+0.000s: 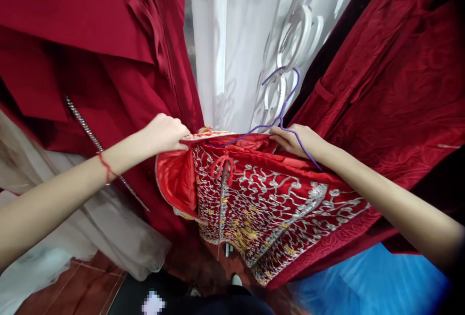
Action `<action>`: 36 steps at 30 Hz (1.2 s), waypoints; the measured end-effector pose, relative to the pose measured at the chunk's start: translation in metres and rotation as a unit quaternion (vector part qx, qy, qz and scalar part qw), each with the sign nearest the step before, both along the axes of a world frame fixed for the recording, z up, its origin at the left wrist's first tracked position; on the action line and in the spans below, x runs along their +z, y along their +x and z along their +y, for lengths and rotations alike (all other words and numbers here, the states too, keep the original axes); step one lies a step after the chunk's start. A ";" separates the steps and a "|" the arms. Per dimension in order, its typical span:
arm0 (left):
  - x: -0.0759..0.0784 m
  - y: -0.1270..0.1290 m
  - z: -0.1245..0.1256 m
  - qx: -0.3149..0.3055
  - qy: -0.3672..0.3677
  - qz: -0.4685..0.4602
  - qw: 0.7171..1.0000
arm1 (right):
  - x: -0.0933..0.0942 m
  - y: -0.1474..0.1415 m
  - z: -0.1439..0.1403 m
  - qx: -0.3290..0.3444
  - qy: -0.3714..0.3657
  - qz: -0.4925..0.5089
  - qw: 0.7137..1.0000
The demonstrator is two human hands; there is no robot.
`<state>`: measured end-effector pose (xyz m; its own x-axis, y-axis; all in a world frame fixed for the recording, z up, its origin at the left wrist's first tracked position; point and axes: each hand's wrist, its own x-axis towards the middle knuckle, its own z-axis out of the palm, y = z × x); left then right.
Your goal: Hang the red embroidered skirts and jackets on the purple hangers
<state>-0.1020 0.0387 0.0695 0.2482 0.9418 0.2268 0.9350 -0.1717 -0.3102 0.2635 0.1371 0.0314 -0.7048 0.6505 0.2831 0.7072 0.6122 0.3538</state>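
Along the top edge of the embroidered garment, the left hand and right hand pinch it; the purple hanger, crossing the right hand, could snag if tugged.

garment: red, silver-and-gold scrolling | hanger: purple | drape: white

No text, label, brand, number or sign can be read. On the embroidered red garment, between the left hand and the right hand, only ornament is visible. The pixelated patch below the left hand is unreadable.
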 end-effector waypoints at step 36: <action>-0.027 0.022 -0.077 0.069 0.073 -0.098 0.990 | 0.007 0.028 -0.034 -0.008 0.148 0.172 0.974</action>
